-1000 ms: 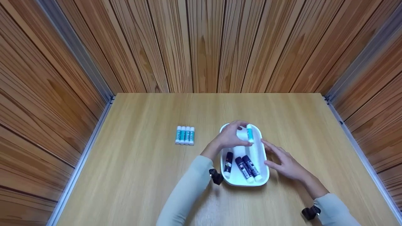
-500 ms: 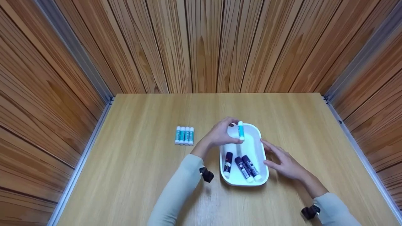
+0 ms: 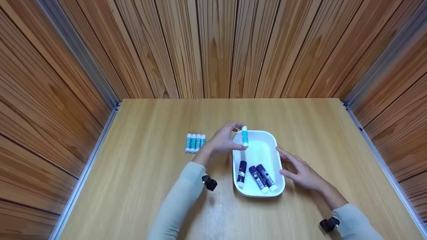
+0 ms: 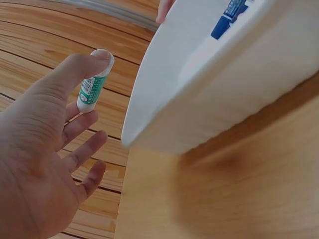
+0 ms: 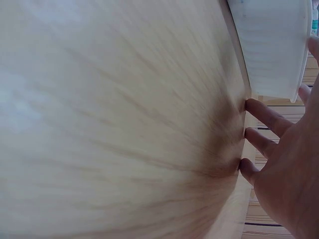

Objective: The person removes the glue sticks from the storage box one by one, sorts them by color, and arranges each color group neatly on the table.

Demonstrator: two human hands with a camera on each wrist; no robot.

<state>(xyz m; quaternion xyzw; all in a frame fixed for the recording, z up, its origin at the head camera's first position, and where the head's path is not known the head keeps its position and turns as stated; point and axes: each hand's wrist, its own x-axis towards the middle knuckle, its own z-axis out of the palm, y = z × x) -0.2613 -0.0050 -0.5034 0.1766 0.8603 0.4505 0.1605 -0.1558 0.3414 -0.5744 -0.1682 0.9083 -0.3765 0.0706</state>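
My left hand (image 3: 221, 140) pinches a teal-and-white glue stick (image 3: 245, 136) by its two ends, between thumb and fingers. It hovers over the far left rim of the white tray (image 3: 258, 155). In the left wrist view the glue stick (image 4: 92, 89) is clear of the tray, with the other fingers spread below. Thumb and index finger of my right hand (image 3: 302, 171) touch the tray's right rim; its other fingertips rest on the table in the right wrist view. Inside the tray lie a dark glue stick (image 3: 242, 174) at left and two purple ones (image 3: 263, 178) side by side.
Several teal-and-white glue sticks (image 3: 192, 143) lie in a neat row on the wooden table (image 3: 133, 186), left of the tray. My left forearm partly covers the row's near right corner. Wood-panelled walls (image 3: 217, 50) enclose the table at the back and sides.
My left hand has carried the teal-and-white glue stick leftward, from above the tray's middle to its left rim. The right hand has stayed at the tray's right side.
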